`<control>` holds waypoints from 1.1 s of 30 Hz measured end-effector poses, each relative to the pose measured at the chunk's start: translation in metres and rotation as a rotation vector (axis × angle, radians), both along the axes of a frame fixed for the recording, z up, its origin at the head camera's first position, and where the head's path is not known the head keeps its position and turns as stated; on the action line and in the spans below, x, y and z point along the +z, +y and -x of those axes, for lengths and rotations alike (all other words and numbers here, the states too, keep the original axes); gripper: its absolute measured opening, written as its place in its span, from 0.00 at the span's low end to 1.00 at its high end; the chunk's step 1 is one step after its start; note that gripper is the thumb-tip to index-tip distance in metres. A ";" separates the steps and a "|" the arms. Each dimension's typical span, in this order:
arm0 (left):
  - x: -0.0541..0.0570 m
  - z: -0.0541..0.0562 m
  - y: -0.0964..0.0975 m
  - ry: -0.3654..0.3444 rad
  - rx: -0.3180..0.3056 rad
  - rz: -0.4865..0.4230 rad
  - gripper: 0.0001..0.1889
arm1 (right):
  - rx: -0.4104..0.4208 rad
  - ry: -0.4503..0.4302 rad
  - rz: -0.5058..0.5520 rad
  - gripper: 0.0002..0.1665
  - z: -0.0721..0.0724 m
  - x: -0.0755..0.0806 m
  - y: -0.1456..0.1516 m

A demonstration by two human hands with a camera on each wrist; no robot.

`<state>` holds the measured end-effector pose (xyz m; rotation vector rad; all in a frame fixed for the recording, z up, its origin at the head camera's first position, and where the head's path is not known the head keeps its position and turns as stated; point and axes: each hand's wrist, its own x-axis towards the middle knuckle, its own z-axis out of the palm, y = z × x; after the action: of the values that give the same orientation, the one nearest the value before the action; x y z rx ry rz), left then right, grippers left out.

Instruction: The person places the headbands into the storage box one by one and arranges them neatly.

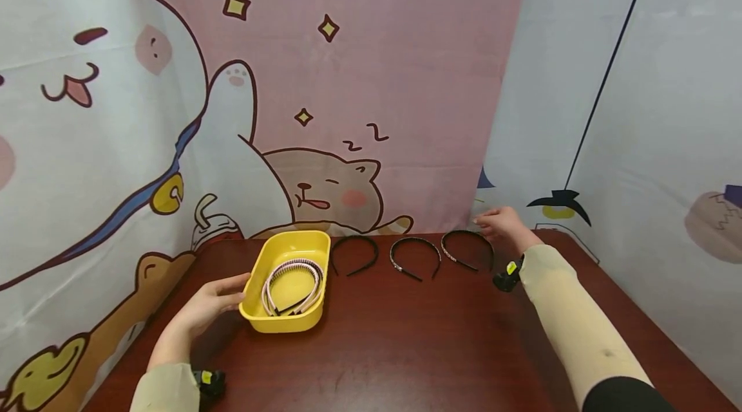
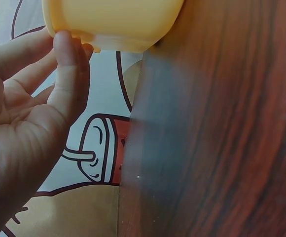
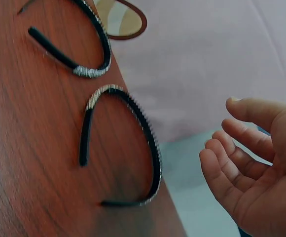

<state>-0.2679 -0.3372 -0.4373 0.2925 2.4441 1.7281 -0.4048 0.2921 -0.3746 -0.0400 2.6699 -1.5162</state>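
Note:
My left hand (image 1: pixel 203 310) pinches the rim of a yellow plastic basin (image 1: pixel 284 324) at its left side. Light pink and dark ridged headbands (image 1: pixel 318 272) lie together inside the basin. At the far right of the table, my right hand (image 1: pixel 507 225) hovers with loosely bent fingers and holds nothing. Closest to it lies a black headband (image 3: pixel 156 153) with a glittery band. To its left is another black headband (image 1: pixel 414 239) with sparkling trim. A third black headband (image 1: pixel 355 237) lies right beside the basin.
The dark red-brown wooden table (image 1: pixel 406 347) ends at a cartoon-printed cloth backdrop (image 1: pixel 429 109), close behind the headbands. More printed cloth (image 1: pixel 655 161) hangs along the right side.

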 end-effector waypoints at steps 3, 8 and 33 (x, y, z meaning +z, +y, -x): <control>0.001 0.000 0.000 -0.011 0.002 -0.007 0.29 | -0.020 -0.018 0.047 0.28 0.000 -0.004 0.008; 0.000 0.001 0.003 -0.015 -0.006 -0.021 0.30 | -0.042 -0.016 0.073 0.28 0.002 -0.015 0.021; -0.003 0.003 -0.001 -0.021 -0.020 -0.030 0.30 | -0.153 -0.004 0.091 0.27 0.027 -0.068 0.042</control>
<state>-0.2714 -0.3378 -0.4405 0.2993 2.3938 1.7518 -0.4318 0.3344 -0.4425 0.1670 2.6538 -1.6773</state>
